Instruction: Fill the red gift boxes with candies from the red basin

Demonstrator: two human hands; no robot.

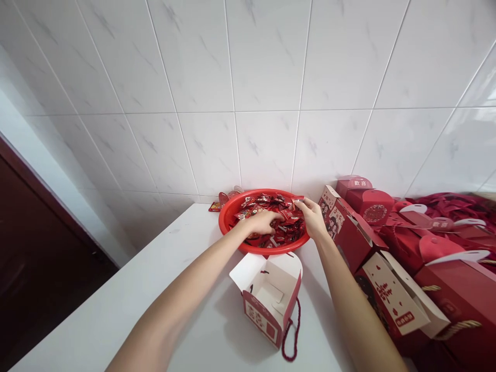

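Head view: a round red plastic basin [225, 221] of shiny red packets [292, 232] sits by the white table's [174, 240] far edge. The left hand [264, 221], half-curled, dips in — its hold I cannot tell; the right hand [312, 217] pinches a red wrapper [297, 198]. Rightward, a red cardboard box [370, 204] reads 歡喜.

Shows one round red plastic basket [267, 251] at the centre of the frame, and inside, small shiny red-wrapped packets [289, 227], too many and too overlapped to count. Just below centre, one open red-and-white cardboard box [269, 299] with one dark red cord handle [298, 315]. Near centre, one bare left hand [263, 222], one bare right hand [313, 217]. At right, at least five red cardboard boxes [461, 289].
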